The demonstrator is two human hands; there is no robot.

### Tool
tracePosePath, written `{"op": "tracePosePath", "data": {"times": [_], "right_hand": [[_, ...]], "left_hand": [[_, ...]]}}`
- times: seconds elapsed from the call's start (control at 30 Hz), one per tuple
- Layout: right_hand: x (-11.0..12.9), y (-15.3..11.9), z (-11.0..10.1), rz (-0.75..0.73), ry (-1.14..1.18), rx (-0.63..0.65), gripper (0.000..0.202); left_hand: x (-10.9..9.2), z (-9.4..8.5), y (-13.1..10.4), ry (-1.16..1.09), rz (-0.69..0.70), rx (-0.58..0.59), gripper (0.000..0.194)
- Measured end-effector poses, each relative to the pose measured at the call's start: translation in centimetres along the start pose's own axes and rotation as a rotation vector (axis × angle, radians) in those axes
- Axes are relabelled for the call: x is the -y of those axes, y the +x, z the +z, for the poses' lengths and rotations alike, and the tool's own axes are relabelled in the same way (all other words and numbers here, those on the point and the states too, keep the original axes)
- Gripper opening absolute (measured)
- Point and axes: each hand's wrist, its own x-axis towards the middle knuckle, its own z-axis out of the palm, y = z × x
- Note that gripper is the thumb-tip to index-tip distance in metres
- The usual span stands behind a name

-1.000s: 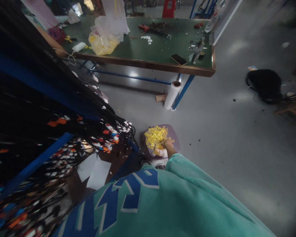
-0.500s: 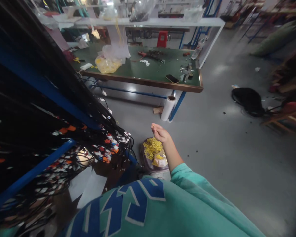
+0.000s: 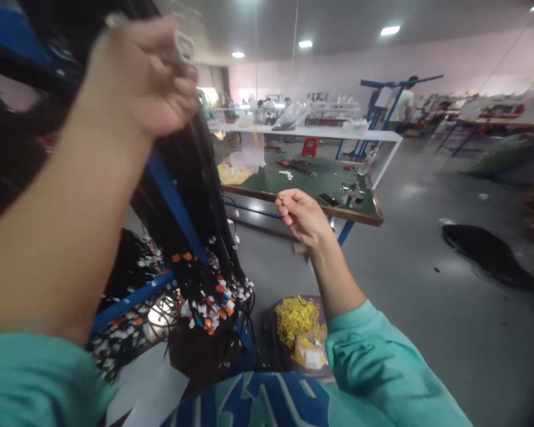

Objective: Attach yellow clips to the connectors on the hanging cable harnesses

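My left hand (image 3: 153, 80) is raised at the upper left, its fingers curled round a small whitish connector (image 3: 184, 47), blurred by motion. Behind it hang thick bundles of black cables (image 3: 200, 190), with white, orange and red connectors at their lower ends. My right hand (image 3: 302, 216) is in the middle, in front of the green table's edge, pinching a small yellow piece (image 3: 281, 198) between thumb and fingertips. Below the right forearm, a dark basket (image 3: 273, 341) holds a heap of yellow parts (image 3: 296, 317) and a clear bag (image 3: 311, 350).
A green-topped table (image 3: 267, 178) with a phone (image 3: 329, 200), a metal tool (image 3: 351, 190) and a plastic bag (image 3: 235, 172) stands ahead. Blue rack bars (image 3: 137, 299) cross at the left. A black bundle (image 3: 485, 252) lies on the floor at right.
The view has tilted up. My left hand has come into view at the upper left, holding a connector. My right hand has risen from above the basket, and a yellow piece now shows in its pinch.
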Motion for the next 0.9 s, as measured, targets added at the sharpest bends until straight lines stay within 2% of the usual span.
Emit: {"op": "tracePosePath", "data": {"times": [0.03,0.07,0.17,0.3,0.47,0.57,0.7,0.9], "right_hand": [[1.0,0.9,1.1,-0.033,-0.011,0.02,0.018],[1.9,1.8,2.1,-0.052,-0.01,0.04,0.015],[4.3,4.7,5.2,-0.047,0.021,0.115,0.01],[6.2,7.9,8.9,-0.028,0.02,0.221,0.009],[7.1,9.7,12.2,-0.083,-0.022,0.182,0.01],[7.3,9.9,13.3,-0.209,-0.095,0.162,0.013],[7.1,10.3,13.6,-0.38,-0.234,0.197,0.012],[6.8,10.6,14.0,-0.505,-0.384,0.169,0.011]], "left_hand": [[0.1,0.1,-0.2,0.154,0.134,-0.007,0.028],[0.2,0.2,-0.3,0.215,0.163,-0.026,0.029],[0.6,0.4,-0.1,0.222,0.124,-0.078,0.033],[0.7,0.2,0.2,0.181,0.101,-0.136,0.034],[0.8,-0.7,1.2,0.118,0.094,-0.077,0.025],[0.9,-1.1,1.7,0.124,0.084,-0.05,0.023],[0.9,-1.3,2.0,0.121,0.085,0.014,0.024],[0.9,-1.4,2.1,0.145,0.078,0.034,0.028]]}}
